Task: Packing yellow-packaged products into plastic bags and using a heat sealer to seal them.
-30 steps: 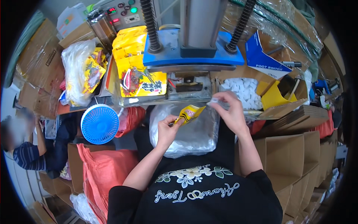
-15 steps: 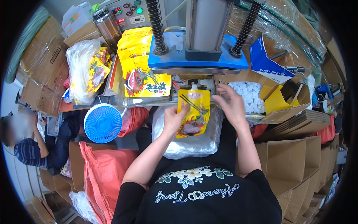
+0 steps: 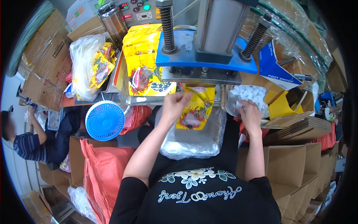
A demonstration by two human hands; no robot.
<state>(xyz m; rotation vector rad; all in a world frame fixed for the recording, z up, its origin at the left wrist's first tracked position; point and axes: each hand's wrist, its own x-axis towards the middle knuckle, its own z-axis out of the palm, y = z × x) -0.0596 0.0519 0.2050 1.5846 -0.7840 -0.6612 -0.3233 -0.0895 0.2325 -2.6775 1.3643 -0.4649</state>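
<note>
A yellow printed pouch [image 3: 194, 118] hangs in front of the press, its top edge close under the press plate. My left hand [image 3: 174, 107] is at the pouch's upper left edge, fingers bent together over it and slightly blurred. Off to the right, my right hand [image 3: 250, 116] reaches over the near edge of a clear tray filled with small white plastic pieces [image 3: 249, 92]. Its thumb and fingers are pinched around one white piece [image 3: 239, 105]. The press [image 3: 203, 61] has a blue plate with a metal block below it.
A stack of yellow pouches [image 3: 143, 72] lies left of the press, beside a plastic bag [image 3: 84, 71] of more pouches. Nearer stands a blue fan [image 3: 105, 121]. Cardboard boxes [image 3: 285, 164] fill the right, a red sack [image 3: 106, 171] the left. A person [image 3: 28, 143] sits far left.
The pouch has moved up toward the press, and my left hand has shifted up with it. My right hand has gone from beside the pouch to the tray of white pieces.
</note>
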